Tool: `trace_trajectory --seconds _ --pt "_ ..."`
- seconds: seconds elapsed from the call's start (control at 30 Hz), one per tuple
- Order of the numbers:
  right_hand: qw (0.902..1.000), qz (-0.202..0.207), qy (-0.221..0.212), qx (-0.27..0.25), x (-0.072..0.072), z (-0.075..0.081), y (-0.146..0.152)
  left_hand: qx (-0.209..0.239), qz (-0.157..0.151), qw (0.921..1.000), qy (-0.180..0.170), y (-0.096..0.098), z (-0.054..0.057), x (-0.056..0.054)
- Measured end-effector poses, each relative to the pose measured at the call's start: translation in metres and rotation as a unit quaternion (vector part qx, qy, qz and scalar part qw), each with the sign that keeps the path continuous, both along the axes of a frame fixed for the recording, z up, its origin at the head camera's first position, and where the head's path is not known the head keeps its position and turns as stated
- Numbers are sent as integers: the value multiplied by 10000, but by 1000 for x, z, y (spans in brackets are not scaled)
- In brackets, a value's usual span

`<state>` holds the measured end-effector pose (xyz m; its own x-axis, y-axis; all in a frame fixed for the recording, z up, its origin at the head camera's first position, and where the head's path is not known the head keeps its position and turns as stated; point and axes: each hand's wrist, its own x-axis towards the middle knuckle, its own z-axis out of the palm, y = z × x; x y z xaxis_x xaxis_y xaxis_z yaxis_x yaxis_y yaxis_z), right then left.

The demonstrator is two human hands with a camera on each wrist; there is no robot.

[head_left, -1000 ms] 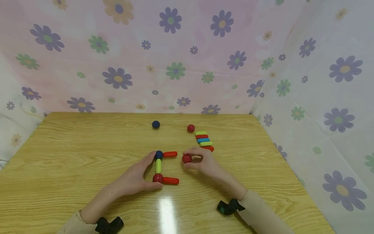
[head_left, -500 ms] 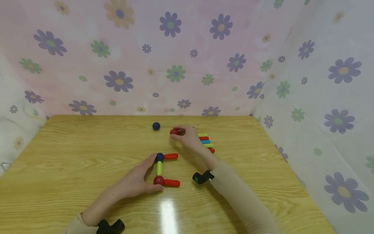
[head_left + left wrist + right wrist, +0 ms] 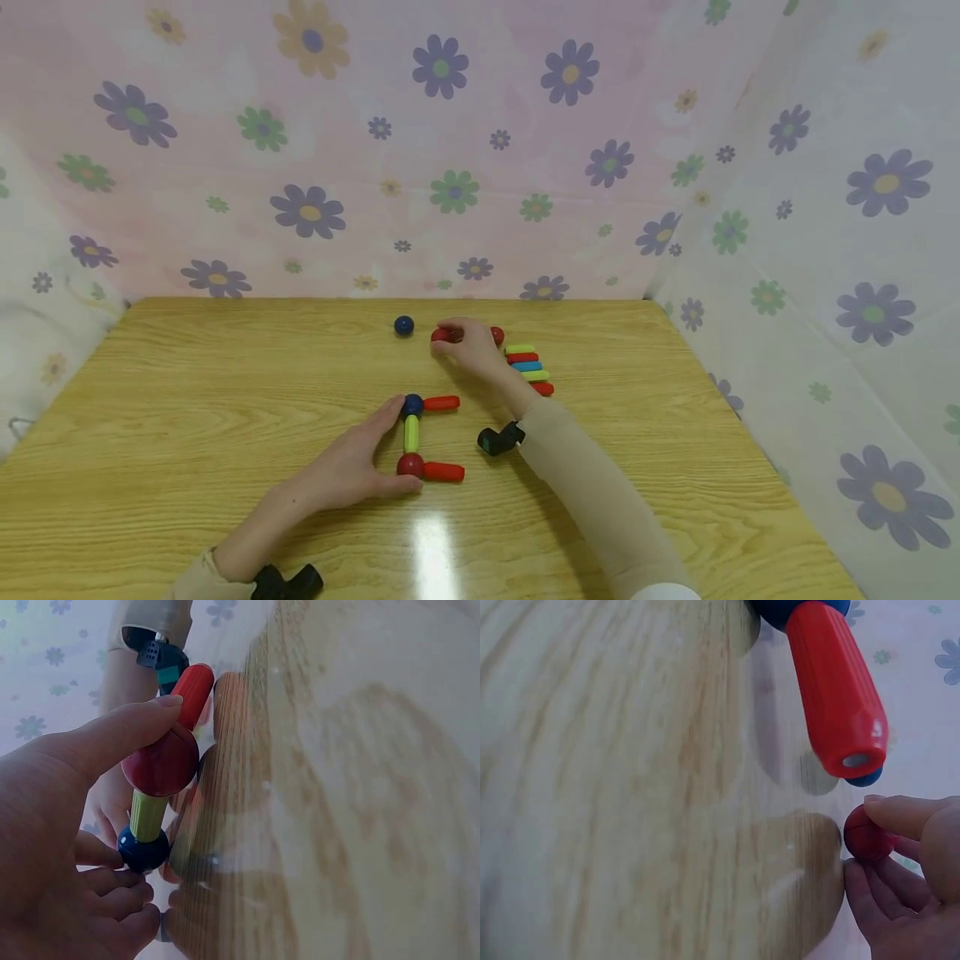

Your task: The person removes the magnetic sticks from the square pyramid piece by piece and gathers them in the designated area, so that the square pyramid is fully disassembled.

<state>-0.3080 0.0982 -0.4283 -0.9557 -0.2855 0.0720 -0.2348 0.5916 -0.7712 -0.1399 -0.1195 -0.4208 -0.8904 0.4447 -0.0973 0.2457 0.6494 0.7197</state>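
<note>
A wood-grain table [image 3: 187, 392] fills the lower half of the head view, a pale streak of glare at bottom centre, and a flowered cloth [image 3: 480, 117] covers the wall behind and the sides. Just left of centre below the middle, the left hand [image 3: 348, 468] grips a joined piece between thumb and forefinger: a blue ball [image 3: 413, 406] above, a yellow stick [image 3: 411, 434], a dark red ball [image 3: 410, 466] below, and two red sticks [image 3: 444, 472] pointing right. Near the centre, the right hand [image 3: 474, 350] pinches a loose red ball [image 3: 440, 337] between thumb and fingers; whether that ball touches the table I cannot tell. Another red ball [image 3: 497, 336] sits just right of this hand, with a row of coloured sticks [image 3: 527, 367] below it, and a second blue ball [image 3: 404, 326] lies to the left
</note>
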Motion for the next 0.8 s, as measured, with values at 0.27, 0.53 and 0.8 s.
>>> trace_trajectory --seconds 0.27,0.53,0.8 --pt "9999 -155 -14 -12 -1 -1 -2 10 12 10000 18 0 -1 0" --pt "9999 -140 23 -99 -1 -2 -2 -4 9 10000 40 0 -1 0" --pt "9996 -199 -3 -195 1 -1 -1 9 -9 10000 29 -1 -1 0"
